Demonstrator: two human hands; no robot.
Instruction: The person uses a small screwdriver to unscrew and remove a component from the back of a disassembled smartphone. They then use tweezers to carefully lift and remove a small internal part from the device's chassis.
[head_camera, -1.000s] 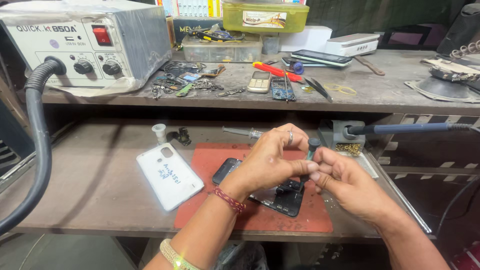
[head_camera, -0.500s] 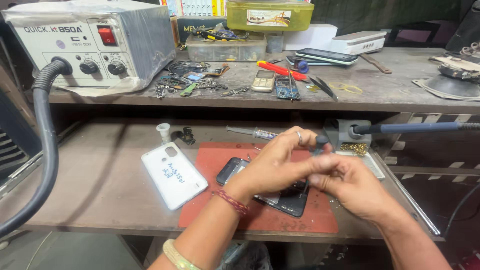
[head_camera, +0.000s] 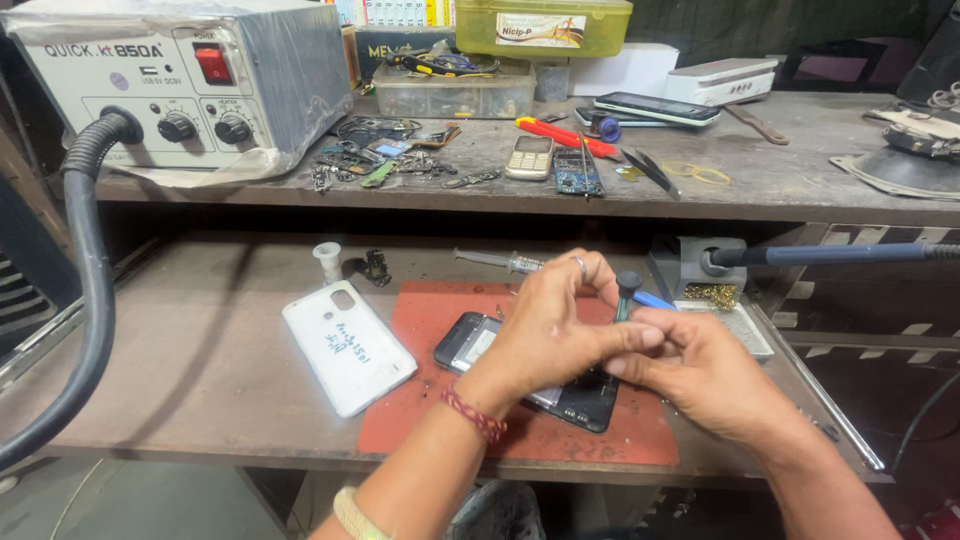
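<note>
My left hand (head_camera: 548, 325) lies over an opened dark phone (head_camera: 478, 338) on a red mat (head_camera: 440, 425). Its fingers curl round the shaft of a small screwdriver (head_camera: 627, 286) with a dark round cap, which stands nearly upright. My right hand (head_camera: 700, 372) meets it from the right. Its thumb and fingertips pinch the same tool low down, touching the left fingertips. The tool's tip and the phone's middle are hidden under both hands. A white phone back cover (head_camera: 345, 345) lies left of the mat.
A soldering iron in its stand (head_camera: 700, 262) sits just behind my hands, its handle pointing right. A syringe (head_camera: 495, 261) and a small white funnel (head_camera: 327, 258) lie behind the mat. On the upper shelf (head_camera: 780, 185) stand a hot-air station (head_camera: 170, 80), phones, boards and parts boxes.
Both hands have shifted a little right and drawn together. The screwdriver's dark cap now stands up between them, where a second ago it was hidden.
</note>
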